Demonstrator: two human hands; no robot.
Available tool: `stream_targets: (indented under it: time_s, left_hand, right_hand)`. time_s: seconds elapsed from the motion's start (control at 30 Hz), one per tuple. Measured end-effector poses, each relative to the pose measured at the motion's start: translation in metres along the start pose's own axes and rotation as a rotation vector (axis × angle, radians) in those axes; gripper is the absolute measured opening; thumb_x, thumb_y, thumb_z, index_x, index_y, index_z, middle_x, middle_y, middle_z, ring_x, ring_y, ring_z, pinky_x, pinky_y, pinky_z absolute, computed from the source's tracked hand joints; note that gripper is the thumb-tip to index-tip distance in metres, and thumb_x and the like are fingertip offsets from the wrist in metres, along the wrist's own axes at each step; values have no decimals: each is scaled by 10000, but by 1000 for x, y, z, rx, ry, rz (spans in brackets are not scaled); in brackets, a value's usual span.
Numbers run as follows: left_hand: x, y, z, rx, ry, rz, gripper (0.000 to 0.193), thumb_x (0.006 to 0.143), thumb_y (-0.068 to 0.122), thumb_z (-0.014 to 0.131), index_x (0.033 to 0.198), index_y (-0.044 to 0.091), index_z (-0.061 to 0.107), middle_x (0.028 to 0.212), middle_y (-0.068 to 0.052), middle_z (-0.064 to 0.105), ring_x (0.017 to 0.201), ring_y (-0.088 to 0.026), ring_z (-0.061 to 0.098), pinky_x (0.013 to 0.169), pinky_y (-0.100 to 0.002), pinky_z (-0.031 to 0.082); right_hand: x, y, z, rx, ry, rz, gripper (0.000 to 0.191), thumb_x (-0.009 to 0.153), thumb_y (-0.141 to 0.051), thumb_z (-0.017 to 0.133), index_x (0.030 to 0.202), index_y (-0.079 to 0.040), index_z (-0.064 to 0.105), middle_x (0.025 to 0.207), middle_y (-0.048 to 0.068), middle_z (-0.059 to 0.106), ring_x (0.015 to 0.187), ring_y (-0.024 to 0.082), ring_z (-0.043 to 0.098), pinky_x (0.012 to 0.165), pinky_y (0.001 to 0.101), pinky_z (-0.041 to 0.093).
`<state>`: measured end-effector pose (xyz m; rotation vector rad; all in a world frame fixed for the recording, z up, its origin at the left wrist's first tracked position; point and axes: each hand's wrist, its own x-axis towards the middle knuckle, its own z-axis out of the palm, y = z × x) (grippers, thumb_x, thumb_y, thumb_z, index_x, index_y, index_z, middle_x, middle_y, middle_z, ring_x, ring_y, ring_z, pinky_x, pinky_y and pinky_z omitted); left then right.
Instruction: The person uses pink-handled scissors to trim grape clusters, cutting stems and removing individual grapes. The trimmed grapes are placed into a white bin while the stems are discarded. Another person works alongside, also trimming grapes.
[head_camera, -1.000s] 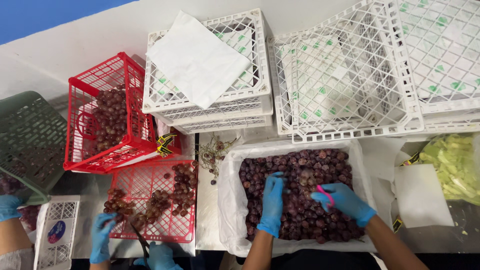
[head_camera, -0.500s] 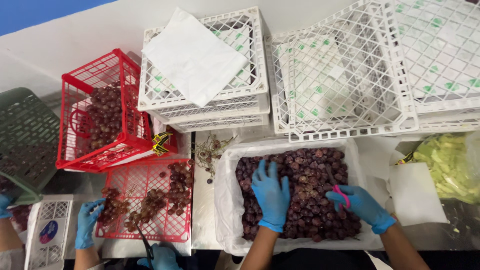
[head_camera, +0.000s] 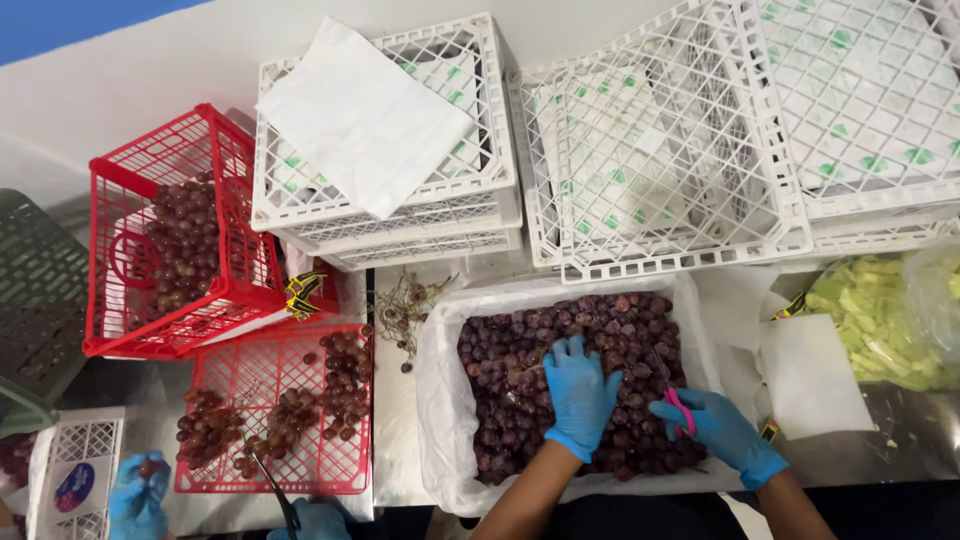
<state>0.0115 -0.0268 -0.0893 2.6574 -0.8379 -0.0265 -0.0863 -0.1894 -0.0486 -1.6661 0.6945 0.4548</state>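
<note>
Several white plastic lattice crates (head_camera: 690, 150) sit stacked along the back wall, some w/ green-printed white liners inside, and a plain white paper sheet (head_camera: 365, 115) lies across the top of the left stack. Left of that there's a tilted red plastic lattice crate (head_camera: 160, 250) half full of dark red grapes, w/ a small yellow-and-black tag (head_camera: 302, 295) at its lower right corner. Below it a flat red plastic tray (head_camera: 270, 415) holds a few loose bunches, and bare grape stems (head_camera: 405, 305) are scattered next to it. Far right: a clear bag of pale green cut veg (head_camera: 880, 320) and a white paper square (head_camera: 810, 375) just beside it. Bottom left, a small white crate (head_camera: 75, 470) has a round blue-and-red sticker on its side.

Main thing is the white-lined box of dark red grapes (head_camera: 570, 390), center front. Grapes are purple-red, round, packed tight, filling the box, stems poking out here and there. Left hand in a blue glove (head_camera: 580, 395) is laid flat on the pile, fingers spread, pressing into the fruit, not clearly gripping any bunch. Right hand in a blue glove (head_camera: 715, 430) is at the box's right edge, closed round pink-handled snips (head_camera: 680, 408), blades over the grapes.

Another person's blue-gloved hands (head_camera: 135, 495) are at the bottom left by the red tray
</note>
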Motion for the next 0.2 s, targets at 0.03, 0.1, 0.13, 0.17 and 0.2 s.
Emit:
stream_targets:
  time_s: [0.03,0.1,0.13,0.17,0.2]
  left_hand:
    - [0,1,7,6,-27,-19,417,834,377,767,985,-6,703,1262,-214,534,1171,-402,448,938,-526,373]
    - [3,0,20,21,-17,-39,406,856,370,771,982,-10,704,1239,-204,540,1162,-396,449,935,-521,375]
    - [3,-2,25,30,16,-38,379,858,356,773,971,0,710,1246,-189,545,1156,-382,455,940,-514,379]
    - [4,-5,30,42,48,-39,352,860,343,776,959,10,715,1252,-174,550,1151,-368,461,946,-506,383]
    - [5,-10,35,-26,17,-71,289,902,332,753,982,56,721,1273,-134,556,1195,-341,467,964,-494,389]
  right_hand:
    - [-1,1,2,9,3,42,369,838,-402,747,816,-36,787,660,52,685,643,132,584,642,311,449]
    - [-3,2,1,-8,15,39,376,842,-406,748,811,-34,787,656,52,684,640,136,583,641,312,450]
    - [-6,3,2,-32,23,-4,395,847,-417,750,797,-25,777,652,49,684,641,133,593,650,303,463]
    - [-6,4,3,-54,29,-47,416,853,-427,753,782,-17,768,649,46,685,642,131,602,659,293,476]
    - [-5,4,3,-75,43,-21,391,836,-429,760,802,-41,790,655,47,700,646,132,611,659,291,478]
